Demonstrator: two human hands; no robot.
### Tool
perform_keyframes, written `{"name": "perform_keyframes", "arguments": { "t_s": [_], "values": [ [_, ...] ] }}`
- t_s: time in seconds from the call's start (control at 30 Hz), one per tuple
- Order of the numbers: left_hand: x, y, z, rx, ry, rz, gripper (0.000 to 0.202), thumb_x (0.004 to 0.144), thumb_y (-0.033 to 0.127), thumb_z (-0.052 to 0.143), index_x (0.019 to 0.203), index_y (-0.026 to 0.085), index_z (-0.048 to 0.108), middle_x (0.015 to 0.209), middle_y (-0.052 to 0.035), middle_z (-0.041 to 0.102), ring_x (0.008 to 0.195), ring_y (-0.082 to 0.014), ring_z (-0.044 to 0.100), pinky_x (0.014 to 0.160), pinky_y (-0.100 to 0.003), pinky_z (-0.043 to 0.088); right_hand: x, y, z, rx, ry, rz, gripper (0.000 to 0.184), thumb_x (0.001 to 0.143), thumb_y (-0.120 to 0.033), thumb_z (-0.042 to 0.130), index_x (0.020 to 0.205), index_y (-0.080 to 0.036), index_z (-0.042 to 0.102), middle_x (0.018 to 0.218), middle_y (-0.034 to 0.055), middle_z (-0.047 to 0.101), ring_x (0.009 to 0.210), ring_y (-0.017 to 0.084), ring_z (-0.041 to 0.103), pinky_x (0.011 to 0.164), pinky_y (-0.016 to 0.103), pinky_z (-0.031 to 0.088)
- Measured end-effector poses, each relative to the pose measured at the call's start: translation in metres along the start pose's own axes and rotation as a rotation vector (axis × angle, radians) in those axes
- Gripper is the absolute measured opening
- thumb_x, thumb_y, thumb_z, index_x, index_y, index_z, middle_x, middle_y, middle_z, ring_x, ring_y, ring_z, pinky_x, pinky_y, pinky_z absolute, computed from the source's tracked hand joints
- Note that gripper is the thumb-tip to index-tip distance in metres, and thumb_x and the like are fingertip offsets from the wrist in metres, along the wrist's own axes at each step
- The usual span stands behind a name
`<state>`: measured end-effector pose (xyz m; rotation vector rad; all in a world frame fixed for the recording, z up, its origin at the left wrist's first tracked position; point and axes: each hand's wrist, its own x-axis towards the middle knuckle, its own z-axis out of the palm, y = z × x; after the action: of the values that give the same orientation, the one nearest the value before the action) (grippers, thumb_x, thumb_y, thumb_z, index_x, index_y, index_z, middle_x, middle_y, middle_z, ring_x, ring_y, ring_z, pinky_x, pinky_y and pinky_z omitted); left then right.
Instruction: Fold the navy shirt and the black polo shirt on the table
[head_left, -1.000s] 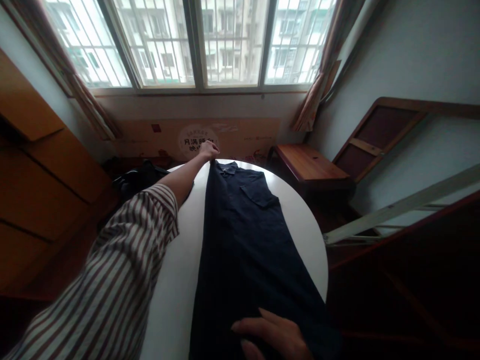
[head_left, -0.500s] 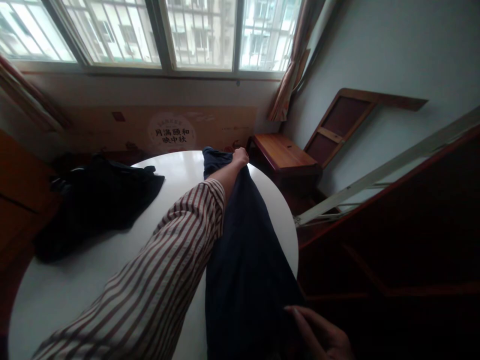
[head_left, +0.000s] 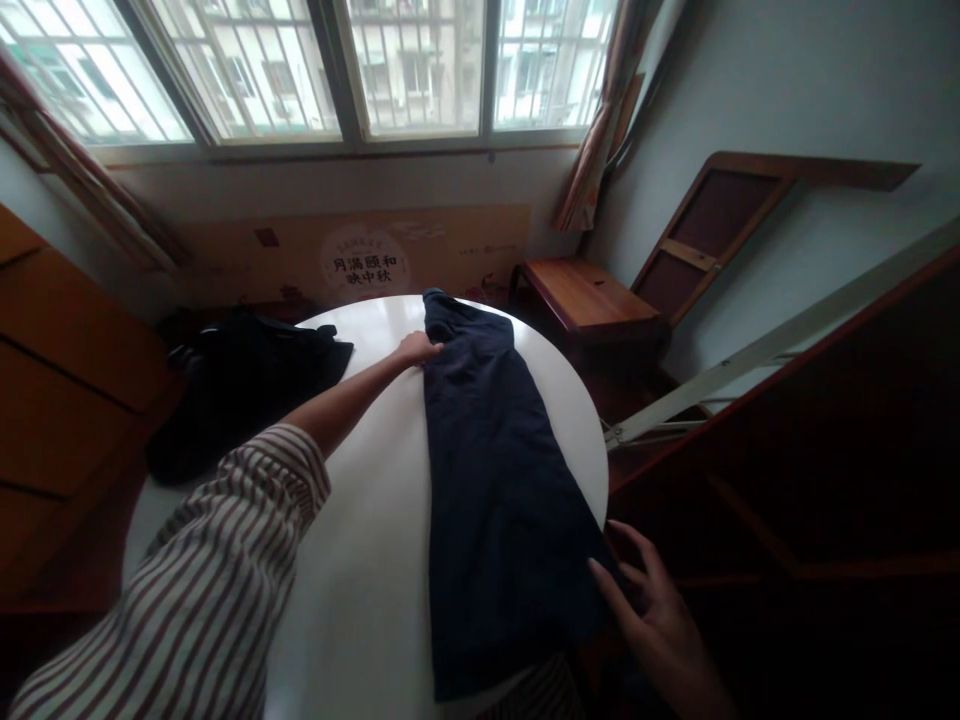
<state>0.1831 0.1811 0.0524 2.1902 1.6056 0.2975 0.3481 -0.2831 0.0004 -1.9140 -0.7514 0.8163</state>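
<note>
Dark navy trousers [head_left: 495, 470], folded lengthwise, lie along the right part of a round white table [head_left: 360, 560]. My left hand [head_left: 420, 348] is at their left edge near the far end, fingers closed on the fabric; the fingertips are partly hidden. At the lower right edge of the trousers, my right hand [head_left: 660, 630] has its thumb and fingers apart, the thumb tip at the cloth. A heap of black clothing [head_left: 247, 390] rests on the table's left side.
Beyond the table, a wooden stool [head_left: 585, 295] stands by the wall, with a wooden frame [head_left: 705, 230] leaning behind it. A large dark panel with a pale metal rail [head_left: 705, 380] rises on the right. Orange-brown cabinets [head_left: 67, 400] stand on the left.
My left hand has moved from the far right edge of the trousers to their left edge, nearer me. My right hand has spread its fingers. The view has shifted slightly left.
</note>
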Motion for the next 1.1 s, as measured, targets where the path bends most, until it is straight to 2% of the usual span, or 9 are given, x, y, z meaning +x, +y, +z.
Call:
{"name": "perform_keyframes", "arguments": {
  "t_s": [0.1,0.37,0.6,0.73,0.83,0.9,0.97,1.03,1.1],
  "values": [
    [-0.005,-0.012,0.006,0.001,-0.024,-0.037,0.034,0.083,0.044,0.069,0.087,0.01,0.074,0.08,-0.0152,0.075,0.081,-0.0281,0.074,0.073,-0.03,0.055,0.0,-0.005,0.004,0.062,-0.023,-0.049,0.073,0.075,-0.059,0.068,0.135,-0.021,0.048,0.118,0.0152,0.07,0.11,0.031,0.068,0.083,0.039,0.06],
    [-0.004,-0.023,0.005,-0.005,0.079,-0.044,0.027,0.088,0.031,0.062,0.102,0.012,0.075,0.098,-0.0149,0.076,0.101,-0.0248,0.069,0.085,-0.027,0.052,0.001,-0.027,0.01,0.142,-0.146,-0.062,0.067,0.078,-0.062,0.066,0.13,-0.022,0.049,0.11,0.0139,0.072,0.095,0.029,0.073,0.075,0.038,0.062],
    [-0.02,-0.037,-0.026,0.053,0.138,-0.101,0.041,0.091,0.033,0.062,0.119,0.004,0.064,0.124,-0.0239,0.065,0.118,-0.0297,0.061,0.095,-0.029,0.046,0.003,-0.045,0.036,0.113,-0.239,-0.046,0.07,0.083,-0.058,0.063,0.14,-0.026,0.038,0.099,0.0067,0.073,0.043,0.015,0.062,0.038,0.027,0.049],
    [-0.093,-0.037,-0.031,0.118,0.159,0.086,0.042,0.094,0.041,0.055,0.121,0.009,0.06,0.118,-0.0202,0.067,0.11,-0.0295,0.064,0.09,-0.031,0.046,0.002,-0.046,0.038,0.063,-0.196,-0.067,0.07,0.082,-0.058,0.062,0.14,-0.026,0.04,0.099,0.0069,0.073,0.042,0.014,0.061,0.038,0.027,0.05],
    [-0.19,-0.047,-0.023,0.132,0.038,0.337,0.05,0.1,0.054,0.034,0.09,0.019,0.068,0.08,-0.0117,0.071,0.074,-0.0264,0.068,0.071,-0.034,0.046,0.001,-0.042,0.034,0.015,-0.195,-0.079,0.073,0.081,-0.058,0.063,0.142,-0.027,0.038,0.103,0.0085,0.073,0.039,0.013,0.059,0.037,0.026,0.049],
    [-0.258,-0.059,-0.013,0.147,-0.069,0.412,0.059,0.094,0.067,0.038,0.067,0.022,0.064,0.06,-0.0094,0.064,0.058,-0.0253,0.063,0.063,-0.034,0.043,0.001,-0.042,0.032,0.003,-0.214,-0.086,0.075,0.08,-0.059,0.065,0.143,-0.027,0.038,0.103,0.0093,0.072,0.038,0.013,0.058,0.037,0.025,0.048],
    [-0.311,-0.07,-0.002,0.124,-0.13,0.491,0.056,0.079,0.076,0.056,0.063,0.023,0.062,0.058,-0.0095,0.064,0.054,-0.0252,0.062,0.059,-0.034,0.042,0.001,-0.044,0.032,0.004,-0.222,-0.091,0.076,0.08,-0.059,0.066,0.143,-0.027,0.038,0.105,0.0105,0.072,0.039,0.012,0.057,0.037,0.025,0.047],
    [-0.345,-0.074,0.008,0.076,-0.132,0.517,0.049,0.075,0.072,0.065,0.07,0.023,0.064,0.06,-0.0095,0.065,0.053,-0.0245,0.062,0.057,-0.032,0.041,0.003,-0.046,0.033,0.022,-0.222,-0.094,0.075,0.081,-0.059,0.065,0.143,-0.027,0.038,0.109,0.0118,0.071,0.04,0.012,0.057,0.037,0.025,0.047],
    [-0.361,-0.073,0.015,0.072,-0.154,0.497,0.034,0.084,0.055,0.064,0.08,0.022,0.064,0.064,-0.0087,0.067,0.056,-0.0238,0.064,0.057,-0.031,0.042,0.005,-0.046,0.034,0.045,-0.227,-0.099,0.073,0.082,-0.058,0.064,0.143,-0.028,0.039,0.11,0.0117,0.07,0.044,0.013,0.06,0.041,0.026,0.049]
  ]
}}
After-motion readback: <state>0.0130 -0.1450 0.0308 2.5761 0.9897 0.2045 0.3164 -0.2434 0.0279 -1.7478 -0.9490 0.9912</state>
